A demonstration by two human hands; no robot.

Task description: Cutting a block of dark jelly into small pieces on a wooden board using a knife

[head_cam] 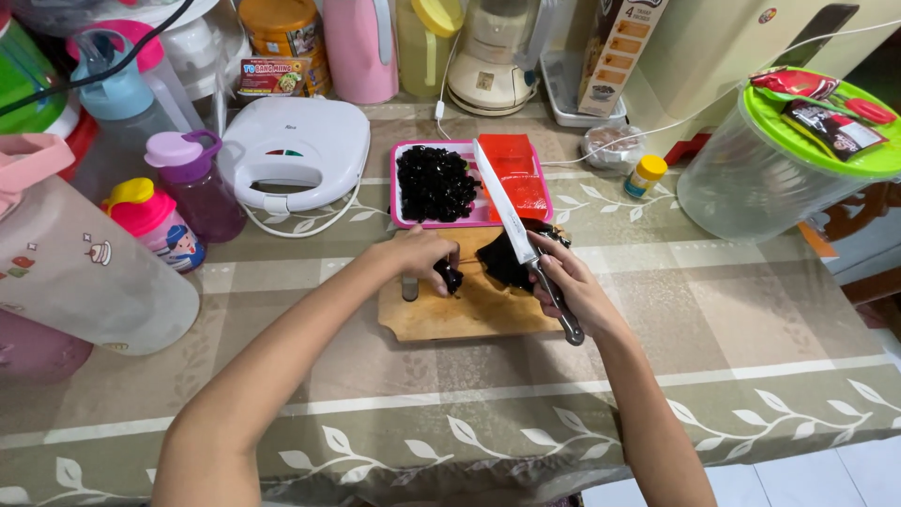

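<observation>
Black jelly pieces [450, 276] lie on the wooden cutting board [469, 310], pinched by the left hand [419, 253]. Right hand [568, 286] is clamped on the knife [514, 222], blade angled over the pink tray [405, 218].

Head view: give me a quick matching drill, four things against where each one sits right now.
Things:
1. knife
2. pink tray
3. wooden cutting board
4. small yellow-capped bottle

Places:
A. under both hands, carrying the black jelly
B. on the cloth right of the tray, near the big clear tub
C. in the right hand, blade pointing away over the tray
D. beyond the board, holding black cubes and a red slab

Pairs: 1-C, 2-D, 3-A, 4-B
</observation>
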